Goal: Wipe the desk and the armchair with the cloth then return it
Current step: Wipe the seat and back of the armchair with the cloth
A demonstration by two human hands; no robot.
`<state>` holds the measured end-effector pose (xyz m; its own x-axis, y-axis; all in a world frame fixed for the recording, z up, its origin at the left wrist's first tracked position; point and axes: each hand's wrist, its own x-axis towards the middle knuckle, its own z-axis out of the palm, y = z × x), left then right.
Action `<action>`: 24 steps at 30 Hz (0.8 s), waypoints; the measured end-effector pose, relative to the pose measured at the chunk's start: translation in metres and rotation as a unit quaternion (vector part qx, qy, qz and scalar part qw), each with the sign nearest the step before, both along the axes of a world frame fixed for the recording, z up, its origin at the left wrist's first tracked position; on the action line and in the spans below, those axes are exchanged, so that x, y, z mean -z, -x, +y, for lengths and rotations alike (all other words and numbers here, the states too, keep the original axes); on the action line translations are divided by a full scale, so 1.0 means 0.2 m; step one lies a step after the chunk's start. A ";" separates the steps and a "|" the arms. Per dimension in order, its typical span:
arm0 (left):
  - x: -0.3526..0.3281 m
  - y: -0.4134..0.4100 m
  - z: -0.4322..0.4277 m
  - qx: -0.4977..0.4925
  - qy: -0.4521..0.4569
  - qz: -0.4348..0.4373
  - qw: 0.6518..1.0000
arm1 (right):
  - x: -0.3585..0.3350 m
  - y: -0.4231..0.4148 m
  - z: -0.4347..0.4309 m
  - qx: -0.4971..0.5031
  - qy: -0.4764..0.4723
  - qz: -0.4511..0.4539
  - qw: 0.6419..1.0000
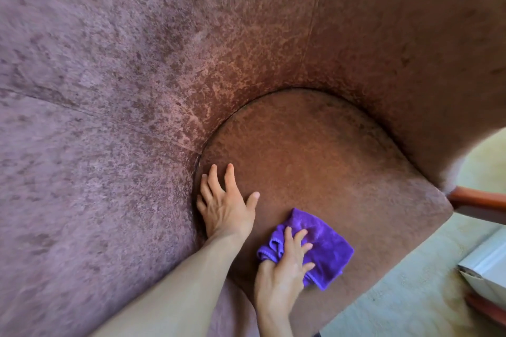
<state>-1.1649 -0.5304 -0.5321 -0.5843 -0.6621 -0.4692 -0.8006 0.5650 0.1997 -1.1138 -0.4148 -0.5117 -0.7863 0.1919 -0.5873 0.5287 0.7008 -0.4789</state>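
Pressing crumpled purple cloth [323, 246] on velvety seat [315, 161], right hand [284, 268] grasps it; left hand [227, 205] splayed.

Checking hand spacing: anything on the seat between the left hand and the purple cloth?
Nothing. In the head view only bare seat cushion separates the left hand, flat on the seat, from the cloth under the right hand.

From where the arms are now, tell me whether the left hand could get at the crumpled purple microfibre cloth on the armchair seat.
Probably yes. The left hand lies flat and empty on the brown velvety seat cushion, close beside the purple cloth, with bare cushion between. Only the right hand, pressing on the cloth, covers its near part.
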 end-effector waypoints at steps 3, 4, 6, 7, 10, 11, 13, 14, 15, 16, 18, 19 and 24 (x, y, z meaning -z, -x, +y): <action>-0.01 0.05 -0.02 -0.057 0.029 0.047 0.997 | 0.00 0.03 -0.11 0.036 0.006 -0.012 0.999; -0.01 0.08 -0.03 -0.083 0.028 0.054 0.995 | 0.00 0.04 -0.14 0.049 0.008 -0.023 0.999; -0.02 0.12 -0.07 -0.133 0.013 0.059 0.989 | 0.00 0.06 -0.19 0.059 0.024 -0.032 0.998; -0.03 0.14 -0.08 -0.147 0.007 0.057 0.987 | 0.00 0.07 -0.23 0.052 0.047 -0.028 0.997; -0.06 0.17 -0.15 -0.124 -0.009 0.034 0.992 | -0.02 0.08 -0.35 -0.027 0.171 -0.022 0.985; -0.07 0.18 -0.17 -0.104 -0.027 0.016 0.994 | -0.02 0.08 -0.38 -0.049 0.210 -0.024 0.976; -0.09 0.20 -0.19 -0.055 -0.063 -0.036 0.996 | -0.03 0.10 -0.38 -0.058 0.260 -0.024 0.963; -0.10 0.21 -0.20 -0.034 -0.082 -0.059 0.994 | -0.04 0.11 -0.35 -0.067 0.275 -0.024 0.959; -0.11 0.21 -0.21 -0.020 -0.105 -0.074 0.991 | -0.06 0.11 -0.31 -0.087 0.292 -0.020 0.952; -0.12 0.21 -0.21 -0.011 -0.135 -0.081 0.987 | -0.08 0.10 -0.26 -0.115 0.310 -0.010 0.944; -0.14 0.21 -0.21 0.008 -0.195 -0.081 0.977 | -0.11 0.09 -0.16 -0.158 0.326 0.017 0.932; -0.14 0.21 -0.20 0.018 -0.212 -0.064 0.975 | -0.12 0.09 -0.11 -0.168 0.316 0.041 0.933; -0.26 0.32 -0.12 0.063 -0.200 0.237 0.949 | -0.19 0.28 0.08 -0.263 0.142 0.154 0.942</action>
<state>-1.2286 -0.5537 -0.4799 -0.8552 -0.3970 -0.3332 -0.4983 0.4528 0.7394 -1.1695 -0.3994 -0.4745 -0.8701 -0.4019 -0.2853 -0.0495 0.6471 -0.7608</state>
